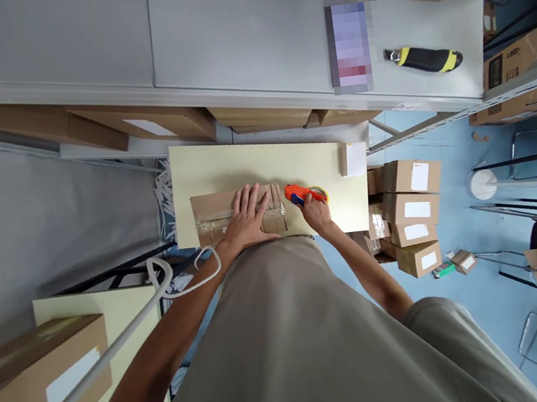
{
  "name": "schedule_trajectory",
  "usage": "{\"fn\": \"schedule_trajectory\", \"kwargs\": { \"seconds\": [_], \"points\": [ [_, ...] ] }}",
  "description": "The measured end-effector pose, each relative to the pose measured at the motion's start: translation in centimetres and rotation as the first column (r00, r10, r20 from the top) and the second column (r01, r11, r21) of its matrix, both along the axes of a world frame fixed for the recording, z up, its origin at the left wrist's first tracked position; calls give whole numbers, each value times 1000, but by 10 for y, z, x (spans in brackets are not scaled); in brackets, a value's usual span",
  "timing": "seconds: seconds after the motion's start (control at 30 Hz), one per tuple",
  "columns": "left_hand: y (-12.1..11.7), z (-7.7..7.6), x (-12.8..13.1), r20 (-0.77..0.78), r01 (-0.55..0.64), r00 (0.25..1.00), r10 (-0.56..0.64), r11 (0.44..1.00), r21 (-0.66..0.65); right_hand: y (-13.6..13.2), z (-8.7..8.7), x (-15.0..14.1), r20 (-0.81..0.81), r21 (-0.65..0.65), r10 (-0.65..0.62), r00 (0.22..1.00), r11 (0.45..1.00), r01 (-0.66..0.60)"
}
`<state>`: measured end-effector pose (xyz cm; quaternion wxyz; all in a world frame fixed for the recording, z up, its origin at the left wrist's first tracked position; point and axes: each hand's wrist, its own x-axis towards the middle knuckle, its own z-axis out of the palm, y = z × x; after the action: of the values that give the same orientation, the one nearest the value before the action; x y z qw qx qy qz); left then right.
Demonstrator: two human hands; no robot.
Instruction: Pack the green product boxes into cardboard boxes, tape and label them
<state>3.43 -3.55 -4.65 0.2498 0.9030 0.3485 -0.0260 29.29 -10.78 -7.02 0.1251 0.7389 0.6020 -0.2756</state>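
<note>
A flattish cardboard box [211, 214] lies on the pale yellow tabletop [263, 156], with shiny clear tape along its middle and right end. My left hand [249, 219] rests flat on the box, fingers spread, pressing on its right half. Just right of the box, my right hand [317, 211] is wrapped around an orange and blue tape dispenser [299, 192], which carries a roll of tape. The dispenser is held above the tabletop, apart from the box. My right fingers partly cover its handle.
A white label stack [355, 159] sits at the table's right end. On the grey shelf [239, 41] ahead lie a phone-like blurred object [351, 44] and a black-yellow utility knife [425, 59]. Stacked cartons [404, 210] stand right; another carton [40, 379] sits lower left, near a white tube [106, 354].
</note>
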Motion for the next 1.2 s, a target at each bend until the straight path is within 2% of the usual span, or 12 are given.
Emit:
{"fn": "schedule_trajectory", "kwargs": {
  "seconds": [0.13,0.23,0.33,0.43,0.5,0.57,0.63,0.77,0.87,0.93,1.07,1.2],
  "points": [
    [1,2,0,7,8,1000,-7,1000,-17,-18,-44,3,1,154,-156,988,976,154],
    [-4,4,-1,41,2,999,-1,1000,-31,-26,-63,5,-30,222,-268,963,938,268],
    [-14,6,-11,71,-37,997,41,998,-52,-32,-60,5,-43,256,-344,938,904,344],
    [-26,9,-35,68,-220,972,225,973,-70,-34,-36,-5,-101,333,-364,926,864,376],
    [-33,9,-53,59,-443,893,447,894,-64,-31,-15,-22,-237,376,-318,918,841,389],
    [-37,8,-65,61,-645,759,649,761,-69,-23,3,-48,-389,345,-255,885,851,397],
    [-37,6,-68,63,-774,622,780,625,-99,-11,15,-76,-440,247,-261,859,884,396],
    [-28,1,-58,41,-898,420,907,422,-126,11,16,-107,-320,153,-347,882,900,409],
    [-18,-2,-66,5,-930,338,941,335,-150,16,11,-99,-316,164,-337,887,901,401],
    [-14,-5,-83,-3,-924,336,942,329,-197,13,9,-89,-375,195,-293,880,903,384],
    [-13,-10,-114,104,-863,395,913,408,-299,4,9,-77,-438,239,-233,868,901,362],
    [-23,-11,-116,177,-866,399,900,433,-249,-6,14,-82,-400,338,-277,874,842,422]
  ]
}}
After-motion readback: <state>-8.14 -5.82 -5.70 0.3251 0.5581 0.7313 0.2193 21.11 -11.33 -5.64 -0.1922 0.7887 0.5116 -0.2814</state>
